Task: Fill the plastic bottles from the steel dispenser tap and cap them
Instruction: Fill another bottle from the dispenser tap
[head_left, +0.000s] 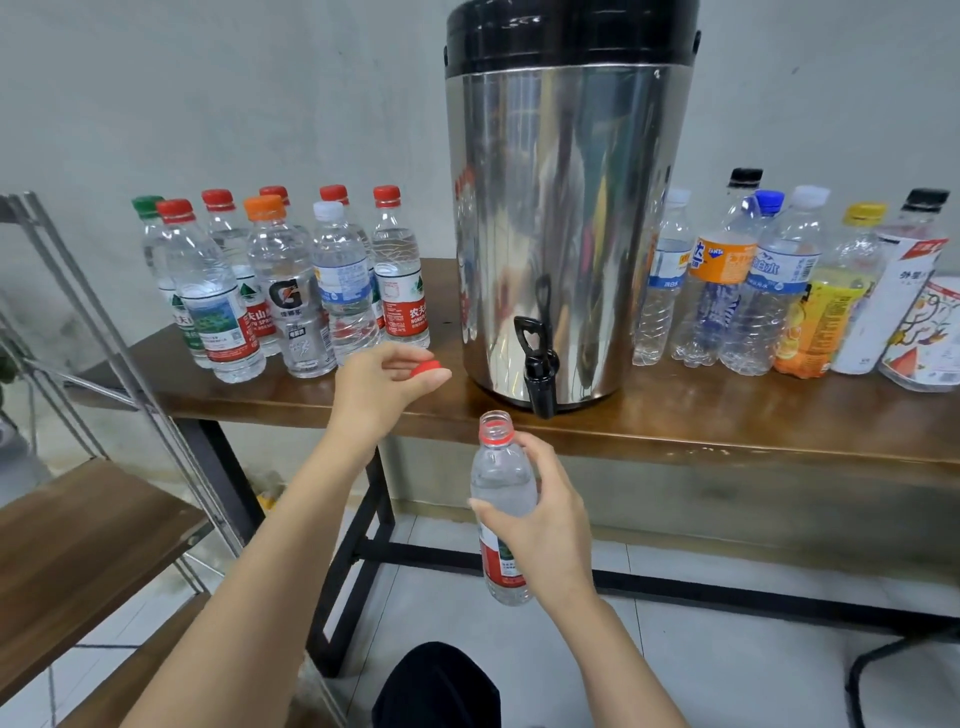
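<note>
A tall steel dispenser (561, 218) with a black lid stands on the wooden table (727, 421); its black tap (537, 364) juts over the front edge. My right hand (545, 514) grips an uncapped clear bottle (501, 478) with a red label, filled with water, held upright below and slightly left of the tap. My left hand (387, 387) hovers over the table left of the dispenser, pinching a red cap (427, 369) between thumb and fingers.
Several capped, filled bottles (291, 291) stand in a cluster left of the dispenser. Several empty-looking bottles (779, 291) of mixed brands line the right side. A wooden shelf with a metal frame (78, 545) stands at the left. My dark knee (436, 686) shows below.
</note>
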